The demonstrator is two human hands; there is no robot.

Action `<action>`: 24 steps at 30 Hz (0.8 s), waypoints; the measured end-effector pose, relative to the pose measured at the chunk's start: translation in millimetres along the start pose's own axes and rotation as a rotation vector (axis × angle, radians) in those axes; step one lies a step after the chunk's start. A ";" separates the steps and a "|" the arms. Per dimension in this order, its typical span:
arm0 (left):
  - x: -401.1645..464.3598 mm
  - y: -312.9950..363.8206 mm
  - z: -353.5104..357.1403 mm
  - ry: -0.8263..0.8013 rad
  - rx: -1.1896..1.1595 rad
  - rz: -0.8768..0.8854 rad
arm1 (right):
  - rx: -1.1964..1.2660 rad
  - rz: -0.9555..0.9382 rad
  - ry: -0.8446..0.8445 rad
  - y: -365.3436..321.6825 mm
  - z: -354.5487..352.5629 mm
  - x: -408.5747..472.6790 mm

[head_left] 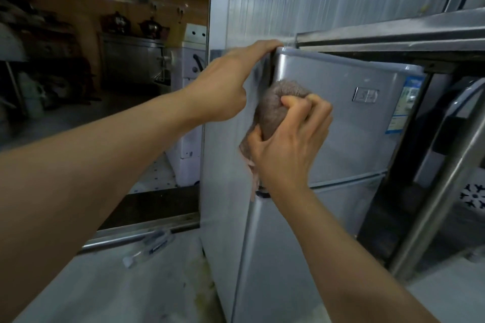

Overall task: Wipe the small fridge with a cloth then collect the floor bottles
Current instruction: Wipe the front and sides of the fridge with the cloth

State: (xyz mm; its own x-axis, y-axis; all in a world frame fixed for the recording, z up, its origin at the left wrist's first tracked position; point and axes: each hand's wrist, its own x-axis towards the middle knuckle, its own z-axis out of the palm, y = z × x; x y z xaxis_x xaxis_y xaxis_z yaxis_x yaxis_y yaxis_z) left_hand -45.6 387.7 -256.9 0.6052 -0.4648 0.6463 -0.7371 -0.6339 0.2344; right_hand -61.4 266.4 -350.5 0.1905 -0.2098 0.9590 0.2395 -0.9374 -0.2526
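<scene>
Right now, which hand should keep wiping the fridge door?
The right hand: it already grips the cloth against the fridge door. The left hand only rests on the top corner.

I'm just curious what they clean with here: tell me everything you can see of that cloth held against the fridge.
The cloth is grey-brown and looks soft and fuzzy, like a towel. It is bunched into a rounded wad, with a looser, paler end hanging below. The right hand grips it, fingers curled over the wad, pressing it against the small fridge at the left edge of the silver upper door. The left hand does not touch it.
</scene>
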 end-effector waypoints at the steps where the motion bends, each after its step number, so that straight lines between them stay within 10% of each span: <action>1: -0.4 -0.5 2.9 0.013 -0.001 0.010 | 0.006 0.005 -0.004 1.7 0.5 -8.1; 24: -114.7 -28.5 132.8 0.076 -0.272 -0.102 | 0.201 0.092 -0.136 52.1 7.3 -198.7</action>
State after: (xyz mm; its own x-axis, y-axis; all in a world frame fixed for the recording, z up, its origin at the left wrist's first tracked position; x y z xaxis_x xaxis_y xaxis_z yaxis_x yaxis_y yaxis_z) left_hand -54.1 377.0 -434.2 0.6635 -0.3535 0.6594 -0.7335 -0.4812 0.4800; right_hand -79.8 261.2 -555.1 0.3432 -0.2392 0.9083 0.3973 -0.8393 -0.3711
